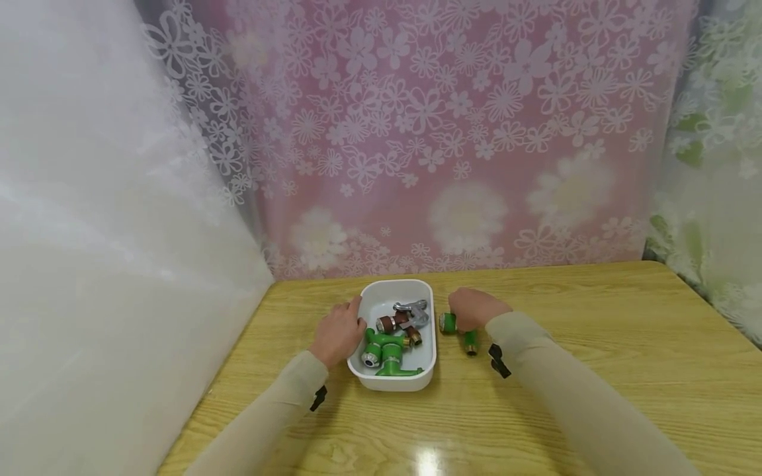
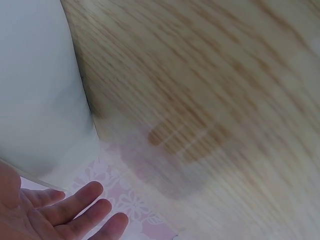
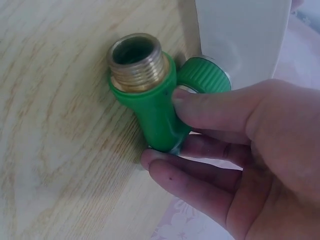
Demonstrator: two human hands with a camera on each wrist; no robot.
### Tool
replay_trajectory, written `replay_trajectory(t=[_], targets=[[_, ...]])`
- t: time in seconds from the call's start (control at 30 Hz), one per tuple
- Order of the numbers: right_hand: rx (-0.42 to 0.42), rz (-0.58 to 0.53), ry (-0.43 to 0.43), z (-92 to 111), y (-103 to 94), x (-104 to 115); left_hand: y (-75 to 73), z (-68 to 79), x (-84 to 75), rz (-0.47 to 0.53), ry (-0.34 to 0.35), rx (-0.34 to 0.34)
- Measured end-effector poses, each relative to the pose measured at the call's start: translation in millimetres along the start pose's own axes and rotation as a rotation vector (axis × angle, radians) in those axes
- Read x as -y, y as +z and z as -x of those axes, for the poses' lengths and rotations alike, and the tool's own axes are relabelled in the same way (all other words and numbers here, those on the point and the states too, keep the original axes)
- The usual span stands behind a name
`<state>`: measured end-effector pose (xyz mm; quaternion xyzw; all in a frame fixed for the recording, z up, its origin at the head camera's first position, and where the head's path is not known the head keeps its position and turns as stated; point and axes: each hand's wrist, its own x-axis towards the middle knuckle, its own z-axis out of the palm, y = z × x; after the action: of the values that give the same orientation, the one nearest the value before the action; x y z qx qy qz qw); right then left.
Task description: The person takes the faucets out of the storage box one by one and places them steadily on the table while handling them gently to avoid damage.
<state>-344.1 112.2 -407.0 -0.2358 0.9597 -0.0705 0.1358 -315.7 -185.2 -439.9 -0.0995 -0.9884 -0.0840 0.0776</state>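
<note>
A green tap (image 3: 157,117) with a threaded brass end and a ribbed knob is pinched between the thumb and fingers of my right hand (image 1: 476,309), just right of a white tub (image 1: 433,357). At the tub's left rim rests my left hand (image 1: 338,334); its fingers (image 2: 82,212) extend loosely in the left wrist view. Inside the tub lie green taps (image 1: 391,354) toward the near end. Behind them are a brown tap (image 1: 391,322) with brass threads and a grey tap (image 1: 419,315).
The wood-grain table (image 1: 571,357) extends to both sides and in front of the tub. A pink flowered curtain (image 1: 428,145) hangs along its back edge. White sheeting (image 1: 107,251) borders the left side, and a pale green patterned sheet (image 1: 720,218) the right.
</note>
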Motion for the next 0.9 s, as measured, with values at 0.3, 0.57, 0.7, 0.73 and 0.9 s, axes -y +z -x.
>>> replay_trajectory(t=[0.3,0.57,0.7,0.73,0.9], targets=[[0.014,-0.026,0.009,-6.2,1.1,1.3,-0.8,0.3,-0.7,0.010,-0.010,0.010],[0.019,-0.017,0.006,-15.2,3.9,2.3,-0.6,0.4,0.1,0.015,-0.019,0.023],[0.021,0.010,-0.005,-17.4,2.3,5.0,0.1,0.4,0.4,0.031,-0.021,0.024],[0.022,0.016,-0.006,-17.9,1.7,5.2,0.2,0.1,0.4,0.033,-0.022,0.023],[0.034,0.006,-0.007,-19.1,-0.9,4.4,0.0,-1.1,0.3,0.032,-0.028,0.023]])
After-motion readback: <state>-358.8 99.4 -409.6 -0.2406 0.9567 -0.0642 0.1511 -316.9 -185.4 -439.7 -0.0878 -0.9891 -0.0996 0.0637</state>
